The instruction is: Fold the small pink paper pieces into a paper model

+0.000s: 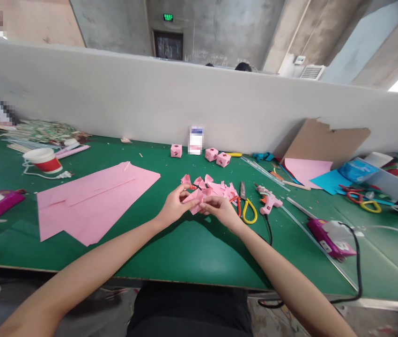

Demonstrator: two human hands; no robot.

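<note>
Both hands meet over the green table and pinch one small folded pink paper piece. My left hand grips its left side with curled fingers. My right hand holds its right side, fingers closed. Just behind the hands lies a heap of several similar pink folded pieces. Three finished pink paper cubes stand further back near the wall.
A large pink paper sheet lies at the left. Yellow-handled scissors, a pink glue gun and a purple glue gun lie at the right. A red and white cup stands far left. Cardboard, blue paper and more scissors crowd the far right.
</note>
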